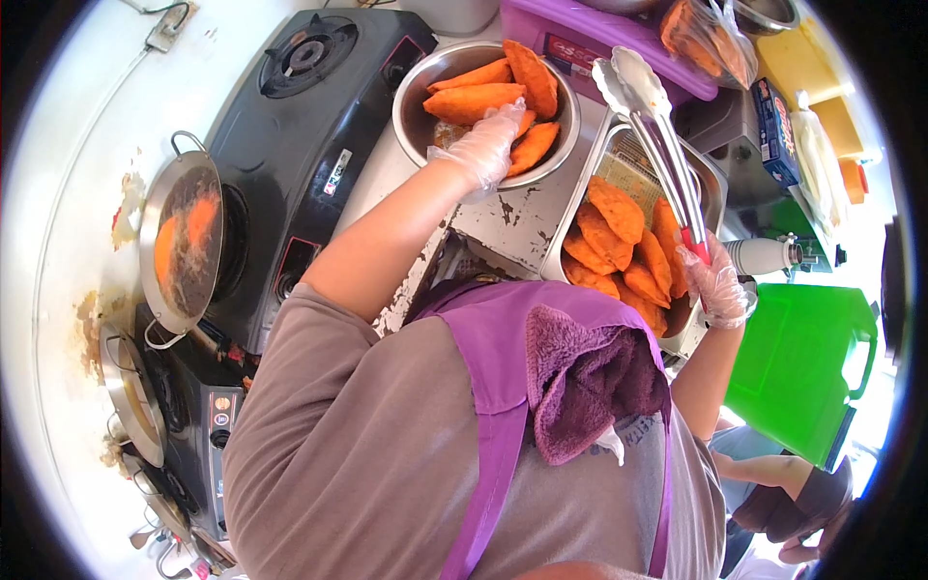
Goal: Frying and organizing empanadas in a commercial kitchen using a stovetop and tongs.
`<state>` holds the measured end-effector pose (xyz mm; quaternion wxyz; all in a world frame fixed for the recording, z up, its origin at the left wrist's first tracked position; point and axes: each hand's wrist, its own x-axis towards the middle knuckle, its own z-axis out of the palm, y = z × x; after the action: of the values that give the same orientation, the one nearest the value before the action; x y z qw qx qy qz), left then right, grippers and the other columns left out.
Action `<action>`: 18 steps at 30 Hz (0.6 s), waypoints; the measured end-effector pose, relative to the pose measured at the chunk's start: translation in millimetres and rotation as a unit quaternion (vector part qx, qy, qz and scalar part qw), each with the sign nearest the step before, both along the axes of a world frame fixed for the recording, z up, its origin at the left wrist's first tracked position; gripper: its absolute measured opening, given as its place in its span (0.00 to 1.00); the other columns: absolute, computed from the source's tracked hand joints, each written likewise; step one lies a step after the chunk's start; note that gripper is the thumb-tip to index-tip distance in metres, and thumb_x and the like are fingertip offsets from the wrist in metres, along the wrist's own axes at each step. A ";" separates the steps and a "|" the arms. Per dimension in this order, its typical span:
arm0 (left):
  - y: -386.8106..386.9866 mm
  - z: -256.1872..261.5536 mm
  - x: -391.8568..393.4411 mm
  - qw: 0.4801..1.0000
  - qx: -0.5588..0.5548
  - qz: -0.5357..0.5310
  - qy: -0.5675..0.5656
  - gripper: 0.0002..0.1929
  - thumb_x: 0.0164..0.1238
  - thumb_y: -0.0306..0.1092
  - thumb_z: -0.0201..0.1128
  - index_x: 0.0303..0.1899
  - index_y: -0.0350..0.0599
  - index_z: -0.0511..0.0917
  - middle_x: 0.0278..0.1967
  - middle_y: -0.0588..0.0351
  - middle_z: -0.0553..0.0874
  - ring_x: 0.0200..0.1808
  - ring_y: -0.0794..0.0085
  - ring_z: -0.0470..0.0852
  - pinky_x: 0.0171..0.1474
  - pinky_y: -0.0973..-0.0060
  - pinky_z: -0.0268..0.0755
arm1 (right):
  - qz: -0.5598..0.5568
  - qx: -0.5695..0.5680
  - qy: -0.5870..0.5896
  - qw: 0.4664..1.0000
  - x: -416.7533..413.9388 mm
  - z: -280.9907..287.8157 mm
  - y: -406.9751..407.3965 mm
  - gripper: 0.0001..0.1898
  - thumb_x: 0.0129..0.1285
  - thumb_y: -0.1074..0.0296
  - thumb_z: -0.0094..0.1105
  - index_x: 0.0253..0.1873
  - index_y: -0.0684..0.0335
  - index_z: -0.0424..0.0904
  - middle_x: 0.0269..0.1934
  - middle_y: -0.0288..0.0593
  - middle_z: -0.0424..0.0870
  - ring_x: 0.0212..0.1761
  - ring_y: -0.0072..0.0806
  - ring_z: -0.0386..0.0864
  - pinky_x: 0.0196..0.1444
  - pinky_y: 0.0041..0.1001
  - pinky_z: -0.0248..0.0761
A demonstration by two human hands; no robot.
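My left hand, in a clear plastic glove, reaches into a round steel bowl with several orange fried pieces; its fingers are partly hidden against them. My right hand, also gloved, grips the red-marked handle of steel tongs. The tongs point up over a rectangular steel tray, their scalloped ends apart with nothing between them. Several more orange fried pieces are heaped in the near part of that tray, beside a perforated metal sheet.
Two orange pieces lie in bubbling oil in a wok on a black gas stove at left. More pans stand lower left. A purple bin is behind the bowl. A green container and another person are at right.
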<state>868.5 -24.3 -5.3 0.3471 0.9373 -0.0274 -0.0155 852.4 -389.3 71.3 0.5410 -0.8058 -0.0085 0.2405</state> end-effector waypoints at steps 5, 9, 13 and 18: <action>-5.5 -6.2 2.7 0.999 -0.032 0.008 0.017 0.35 0.57 0.14 0.44 0.71 0.42 0.53 0.68 0.34 0.60 0.71 0.50 0.58 0.73 0.67 0.49 | 0.003 -0.009 0.018 1.000 -1.0 0.5 -2.2 0.25 0.60 0.63 0.66 0.60 0.65 0.70 0.30 0.30 0.79 0.17 0.11 0.65 0.15 0.14 0.55; -5.9 3.1 -4.1 0.999 -0.050 0.013 -0.012 0.36 0.57 0.18 0.49 0.71 0.41 0.53 0.64 0.31 0.65 0.68 0.47 0.64 0.70 0.67 0.55 | -0.007 0.010 0.010 1.000 -1.8 -5.3 -5.5 0.26 0.60 0.64 0.66 0.61 0.65 0.69 0.34 0.31 0.80 0.18 0.11 0.66 0.16 0.14 0.55; -0.4 18.3 -12.0 0.995 -0.077 0.026 0.051 0.37 0.58 0.22 0.53 0.71 0.41 0.53 0.61 0.31 0.70 0.65 0.50 0.69 0.67 0.69 0.58 | -0.005 0.015 0.012 1.000 -2.4 -4.0 -6.3 0.26 0.60 0.63 0.66 0.61 0.65 0.69 0.34 0.31 0.81 0.18 0.12 0.66 0.16 0.14 0.56; 27.5 -4.7 -16.1 0.959 -0.276 0.057 0.023 0.37 0.58 0.18 0.53 0.71 0.46 0.56 0.67 0.43 0.67 0.68 0.62 0.65 0.66 0.70 0.58 | 0.011 0.007 0.018 1.000 0.7 -2.1 -5.0 0.26 0.60 0.63 0.66 0.60 0.65 0.69 0.31 0.30 0.79 0.17 0.12 0.66 0.16 0.15 0.56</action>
<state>852.3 3.3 -10.0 0.5928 0.8047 0.0312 -0.0088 853.1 -394.3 69.3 0.5438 -0.7978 -0.0091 0.2603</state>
